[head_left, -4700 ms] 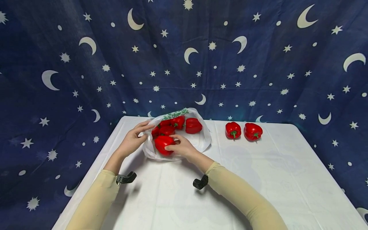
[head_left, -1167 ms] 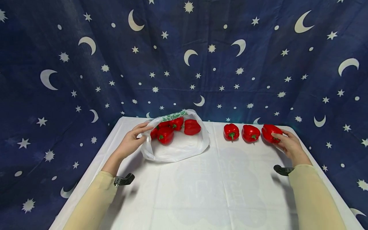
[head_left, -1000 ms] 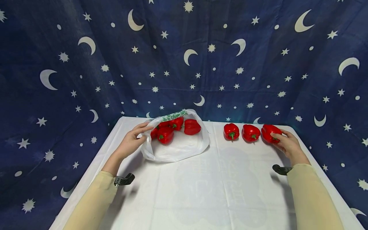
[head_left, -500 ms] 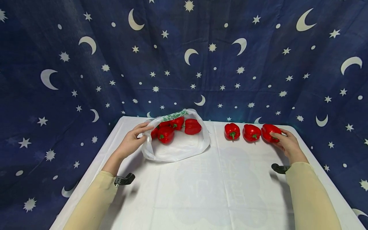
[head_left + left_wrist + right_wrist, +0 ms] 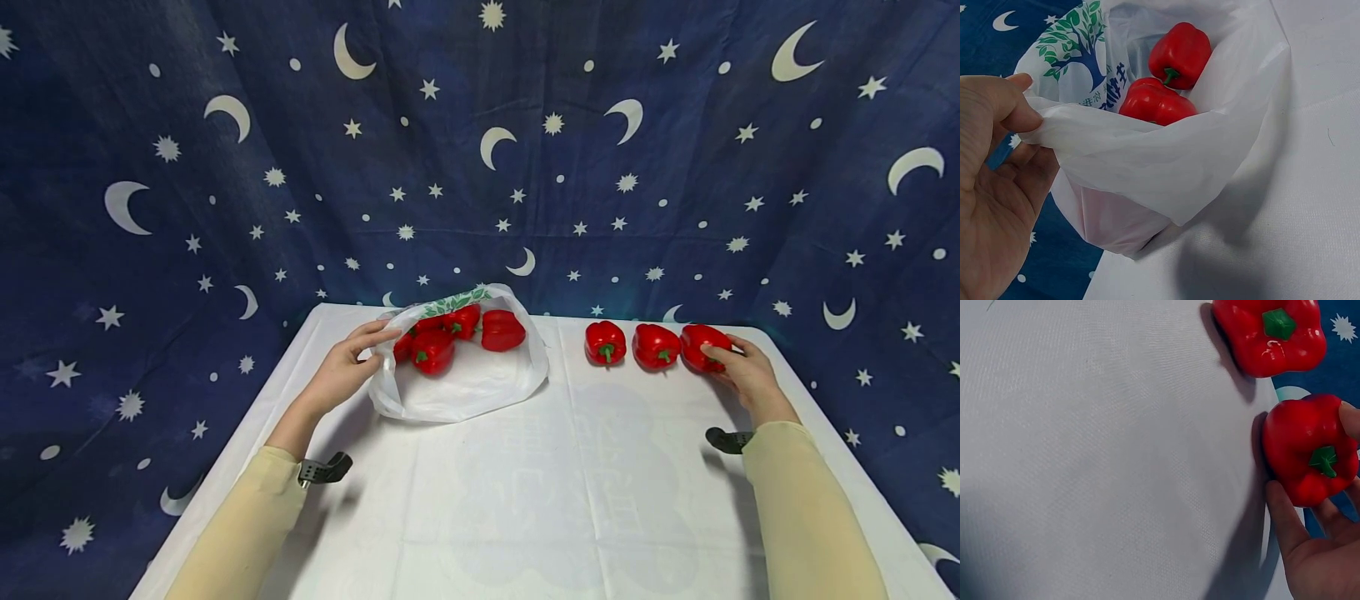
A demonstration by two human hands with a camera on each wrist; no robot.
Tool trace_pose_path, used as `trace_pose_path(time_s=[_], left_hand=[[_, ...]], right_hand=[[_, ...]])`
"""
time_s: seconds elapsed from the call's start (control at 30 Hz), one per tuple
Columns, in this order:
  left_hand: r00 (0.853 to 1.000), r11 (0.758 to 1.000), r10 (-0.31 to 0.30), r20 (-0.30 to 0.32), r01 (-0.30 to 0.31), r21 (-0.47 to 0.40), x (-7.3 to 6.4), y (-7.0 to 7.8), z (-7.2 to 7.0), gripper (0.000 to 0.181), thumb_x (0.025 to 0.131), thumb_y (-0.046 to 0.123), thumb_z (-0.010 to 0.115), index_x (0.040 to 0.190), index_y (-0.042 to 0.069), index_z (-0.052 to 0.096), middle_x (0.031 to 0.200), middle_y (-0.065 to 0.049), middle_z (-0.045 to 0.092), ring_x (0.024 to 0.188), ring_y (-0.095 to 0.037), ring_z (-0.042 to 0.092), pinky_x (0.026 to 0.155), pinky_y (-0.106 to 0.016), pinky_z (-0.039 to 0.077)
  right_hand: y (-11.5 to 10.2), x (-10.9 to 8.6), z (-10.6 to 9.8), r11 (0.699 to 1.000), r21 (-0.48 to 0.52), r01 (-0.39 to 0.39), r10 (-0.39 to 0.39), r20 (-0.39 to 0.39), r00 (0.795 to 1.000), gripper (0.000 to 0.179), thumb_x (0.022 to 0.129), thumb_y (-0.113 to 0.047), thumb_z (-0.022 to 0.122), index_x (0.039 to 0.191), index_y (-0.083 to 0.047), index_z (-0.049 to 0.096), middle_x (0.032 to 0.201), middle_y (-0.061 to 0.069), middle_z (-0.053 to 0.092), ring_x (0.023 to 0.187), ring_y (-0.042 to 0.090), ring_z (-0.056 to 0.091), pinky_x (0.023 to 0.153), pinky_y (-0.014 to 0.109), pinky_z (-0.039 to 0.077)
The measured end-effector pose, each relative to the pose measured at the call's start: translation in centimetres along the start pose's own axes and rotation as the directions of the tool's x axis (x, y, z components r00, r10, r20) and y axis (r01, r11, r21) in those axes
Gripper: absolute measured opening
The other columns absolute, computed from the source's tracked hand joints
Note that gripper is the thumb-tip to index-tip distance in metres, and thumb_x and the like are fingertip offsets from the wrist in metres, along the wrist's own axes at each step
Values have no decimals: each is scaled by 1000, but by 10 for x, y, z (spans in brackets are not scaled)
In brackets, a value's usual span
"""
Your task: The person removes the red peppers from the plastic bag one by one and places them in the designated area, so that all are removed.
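At the left, my left hand (image 5: 341,367) pinches the rim of a white plastic bag (image 5: 450,410) between thumb and fingers, its mouth spread wide. Several red bell peppers (image 5: 432,354) lie inside; the left wrist view shows two peppers (image 5: 1180,53) past the lifted edge and a printed tree on the bag. Far right, my right hand (image 5: 753,379) grips a red bell pepper (image 5: 699,347), fingers and thumb around its side, green stem facing me. That pepper ends a row, close beside a second pepper (image 5: 656,347), with a third pepper (image 5: 604,343) to the left.
The white-covered table (image 5: 510,500) reaches toward me in front of the bag and the row. A dark blue curtain (image 5: 465,150) with moons and stars hangs behind and at both sides, close to the table's back edge.
My right hand has carried a bell pepper out of the bag to the row's right end. Over the last second it shifts slightly left, nearer its neighbour. My left hand stays on the bag.
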State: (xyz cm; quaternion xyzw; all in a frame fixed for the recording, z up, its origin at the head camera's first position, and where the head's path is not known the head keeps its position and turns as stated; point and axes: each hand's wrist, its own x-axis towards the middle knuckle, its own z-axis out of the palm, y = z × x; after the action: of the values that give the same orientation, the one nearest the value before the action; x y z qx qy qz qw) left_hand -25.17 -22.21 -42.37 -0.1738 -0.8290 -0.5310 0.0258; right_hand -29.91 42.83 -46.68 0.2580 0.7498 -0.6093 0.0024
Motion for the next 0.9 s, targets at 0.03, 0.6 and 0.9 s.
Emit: trace_pose_path(time_s=[0.03,0.6,0.9], left_hand=[[1000,1000,0,2,0,1,-1,4,0,43,99,-6,52,140,1,62,160,-12,38,150,-31,27,112,-61,30],[1000,999,-7,12,6,32,-2,14,-1,42,100,-4,52,141,2,61,160,-11,38,149,-30,30,105,-34,40],[1000,999,18,15,-19,44,-1,-7,-4,42,101,3,55,141,14,64,159,-1,39,145,-26,36,97,-33,44]], right_hand=[[0,-1,1,1000,-3,3,-3,1,1000,90,100,-36,66,166,-15,8,170,17,9,147,37,29,114,42,33],[-5,-1,-8,997,-80,1,-3,-28,1000,93,100,-46,60,165,-14,2,168,21,10,150,43,23,112,49,35],[-14,-18,-26,982,-175,64,-84,-106,991,90,100,-48,55,165,-9,6,168,23,13,147,44,30,112,53,35]])
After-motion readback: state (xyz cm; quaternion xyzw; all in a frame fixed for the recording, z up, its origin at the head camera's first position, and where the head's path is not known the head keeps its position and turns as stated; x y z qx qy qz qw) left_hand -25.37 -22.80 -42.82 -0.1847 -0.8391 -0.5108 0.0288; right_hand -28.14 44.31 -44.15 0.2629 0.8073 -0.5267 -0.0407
